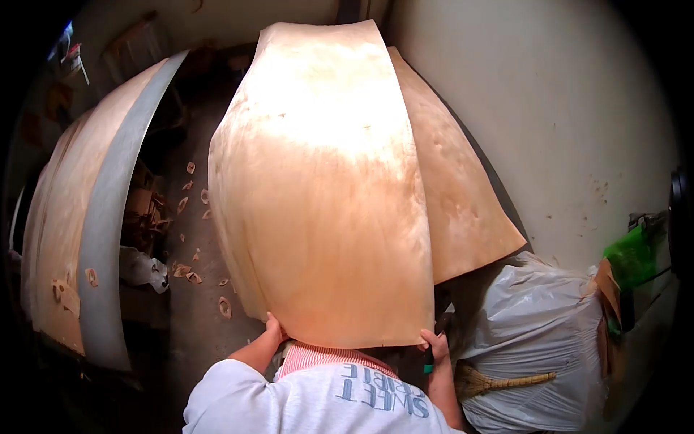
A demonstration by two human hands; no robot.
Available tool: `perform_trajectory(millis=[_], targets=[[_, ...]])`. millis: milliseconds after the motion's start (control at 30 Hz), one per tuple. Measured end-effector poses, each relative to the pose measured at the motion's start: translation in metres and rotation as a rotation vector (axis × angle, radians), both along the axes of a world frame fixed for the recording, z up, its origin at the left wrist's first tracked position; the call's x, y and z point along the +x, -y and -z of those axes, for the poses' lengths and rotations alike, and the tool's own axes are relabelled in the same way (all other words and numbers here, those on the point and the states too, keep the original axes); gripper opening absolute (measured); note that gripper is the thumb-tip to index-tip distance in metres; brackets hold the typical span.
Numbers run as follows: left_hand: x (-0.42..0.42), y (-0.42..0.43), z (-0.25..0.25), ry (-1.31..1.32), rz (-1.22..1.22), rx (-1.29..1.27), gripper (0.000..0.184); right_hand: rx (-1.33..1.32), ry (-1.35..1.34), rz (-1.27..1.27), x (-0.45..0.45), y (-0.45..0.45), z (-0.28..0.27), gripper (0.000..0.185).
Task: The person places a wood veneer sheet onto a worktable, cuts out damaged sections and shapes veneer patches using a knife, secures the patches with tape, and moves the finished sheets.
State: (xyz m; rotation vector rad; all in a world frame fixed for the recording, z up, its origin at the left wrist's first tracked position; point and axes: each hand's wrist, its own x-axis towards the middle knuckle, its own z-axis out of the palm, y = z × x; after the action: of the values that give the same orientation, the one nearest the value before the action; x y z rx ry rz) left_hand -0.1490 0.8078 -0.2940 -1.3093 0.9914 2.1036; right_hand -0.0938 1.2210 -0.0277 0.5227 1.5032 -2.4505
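A large pale tan sheet [325, 239] stretches away from my body, bright with glare on its far half. My left hand [275, 329] grips its near left corner, thumb on top and the other fingers hidden beneath. At the near right corner, my right hand [436, 346] is closed on the same sheet's edge, with a dark, green-ended item [429, 368] showing at the palm. Partly under the sheet's right side lies a second tan sheet [463, 195].
A curved worktable [108, 217] with tan material and a grey edge stands at left. Cut scraps [225, 307] lie on the floor. At right are a white plastic bag [531, 318], a straw broom [506, 382], green plastic [632, 257] and a pale wall [564, 130].
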Motion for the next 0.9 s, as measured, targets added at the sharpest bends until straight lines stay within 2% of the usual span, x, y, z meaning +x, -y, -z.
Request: perform_trajectory(millis=[100, 233, 333, 467, 533, 700, 800, 900], targets=[[-0.007, -0.060, -0.028, 0.046, -0.208, 0.057, 0.065, 0.056, -0.036, 0.020, -0.012, -0.079, 0.012, 0.015], [0.017, -0.135, -0.034, -0.147, -0.482, -0.052, 0.057, 0.007, -0.074, -0.044, -0.020, -0.192, 0.021, 0.013], [0.038, -0.167, -0.039, 0.014, -0.670, -0.188, 0.040, 0.123, -0.045, -0.048, -0.020, -0.253, 0.021, 0.011], [0.058, -0.193, -0.027, -0.065, -0.651, -0.224, 0.014, 0.227, 0.021, -0.022, -0.036, -0.323, 0.034, 0.006], [0.057, -0.217, -0.054, -0.074, -0.651, -0.263, 0.008, 0.257, 0.014, -0.053, -0.047, -0.341, 0.035, 0.003], [0.025, -0.272, -0.055, -0.181, -0.691, -0.191, 0.010, 0.391, -0.012, -0.032, -0.091, -0.388, 0.050, 0.005], [-0.010, -0.313, -0.073, -0.200, -0.772, -0.123, 0.011, 0.421, -0.043, -0.018, -0.124, -0.411, 0.044, 0.006], [-0.025, -0.341, -0.063, -0.186, -0.822, -0.073, 0.011, 0.484, -0.015, -0.045, -0.155, -0.441, 0.051, 0.004]])
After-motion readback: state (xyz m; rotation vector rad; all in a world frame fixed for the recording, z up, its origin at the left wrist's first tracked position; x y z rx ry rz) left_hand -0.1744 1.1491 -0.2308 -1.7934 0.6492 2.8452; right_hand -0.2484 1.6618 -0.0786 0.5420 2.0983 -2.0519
